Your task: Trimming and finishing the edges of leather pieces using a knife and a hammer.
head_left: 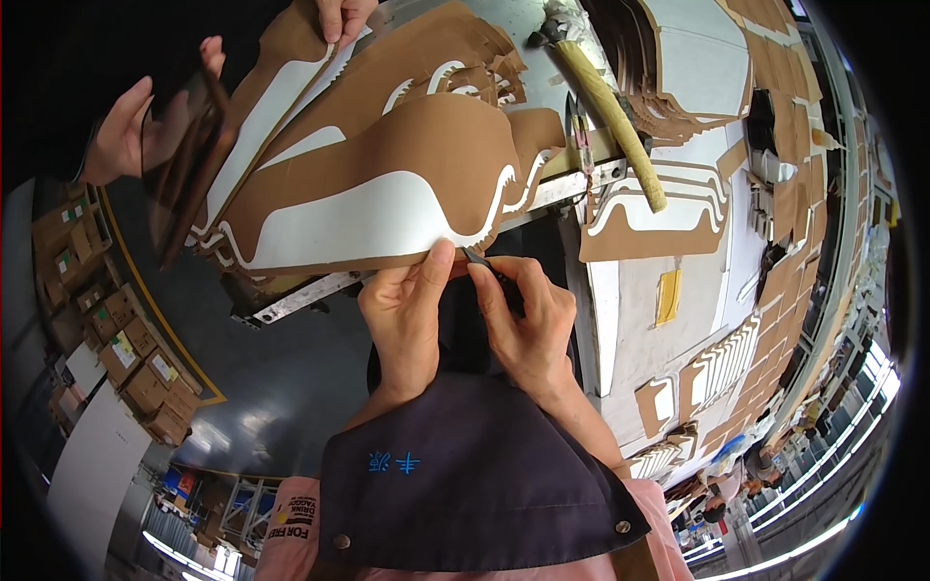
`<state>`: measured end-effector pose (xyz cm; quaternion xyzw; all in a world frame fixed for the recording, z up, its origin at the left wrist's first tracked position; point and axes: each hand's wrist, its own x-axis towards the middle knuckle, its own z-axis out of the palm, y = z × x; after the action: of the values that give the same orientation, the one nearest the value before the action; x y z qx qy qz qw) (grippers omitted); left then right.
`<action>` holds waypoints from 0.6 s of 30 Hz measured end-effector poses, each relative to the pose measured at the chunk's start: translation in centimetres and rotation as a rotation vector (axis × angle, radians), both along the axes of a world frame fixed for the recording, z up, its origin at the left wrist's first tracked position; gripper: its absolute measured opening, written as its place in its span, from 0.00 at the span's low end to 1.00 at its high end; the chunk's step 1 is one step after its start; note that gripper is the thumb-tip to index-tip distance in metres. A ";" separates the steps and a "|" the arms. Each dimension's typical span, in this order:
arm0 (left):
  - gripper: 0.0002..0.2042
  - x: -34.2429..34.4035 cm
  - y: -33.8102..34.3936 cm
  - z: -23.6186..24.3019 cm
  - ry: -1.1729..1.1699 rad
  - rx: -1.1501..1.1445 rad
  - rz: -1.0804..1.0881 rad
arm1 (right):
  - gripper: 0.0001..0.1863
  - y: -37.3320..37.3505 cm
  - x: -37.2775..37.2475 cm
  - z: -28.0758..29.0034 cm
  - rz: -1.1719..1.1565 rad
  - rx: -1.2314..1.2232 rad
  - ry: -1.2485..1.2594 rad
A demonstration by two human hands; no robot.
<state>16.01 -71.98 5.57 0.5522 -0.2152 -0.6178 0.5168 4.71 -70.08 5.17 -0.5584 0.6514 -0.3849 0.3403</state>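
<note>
A brown leather-like piece [455,145] with a white shaped backing lies in front of me, its curved near edge notched. My left hand [405,315] pinches that edge, thumb on top and fingers folded beneath. Just to its right, my right hand [531,315] is closed around a small dark tool [475,256], whose tip meets the same edge. Fingers hide most of the tool, so its exact kind does not show. More brown pieces with white backings [412,73] lie fanned out behind.
Across the table, a co-worker's hand [344,15] holds another piece; their other hand [121,131] is at left. A hammer [615,121] and a pink-handled tool [583,145] lie right of the pieces. Stacked pieces [659,208] cover the right-hand table. Cardboard boxes [121,353] stand left.
</note>
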 end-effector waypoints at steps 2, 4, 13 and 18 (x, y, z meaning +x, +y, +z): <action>0.09 0.2 0.1 -0.4 0.001 0.009 -0.002 | 0.08 -0.1 -0.1 0.2 -0.010 0.002 -0.014; 0.10 0.2 0.0 -0.4 0.002 0.017 -0.004 | 0.08 -0.4 -0.6 0.4 -0.096 -0.084 0.036; 0.11 0.2 -0.2 -0.3 0.179 0.069 -0.035 | 0.11 -0.5 -1.0 -0.2 -0.012 -0.086 0.086; 0.11 0.0 -0.3 0.0 0.102 0.036 -0.018 | 0.09 -0.8 -1.3 0.0 0.022 -0.087 0.112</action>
<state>16.04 -72.31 5.60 0.5272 -0.1825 -0.6535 0.5116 3.41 -70.84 5.14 -0.6003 0.6459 -0.3774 0.2830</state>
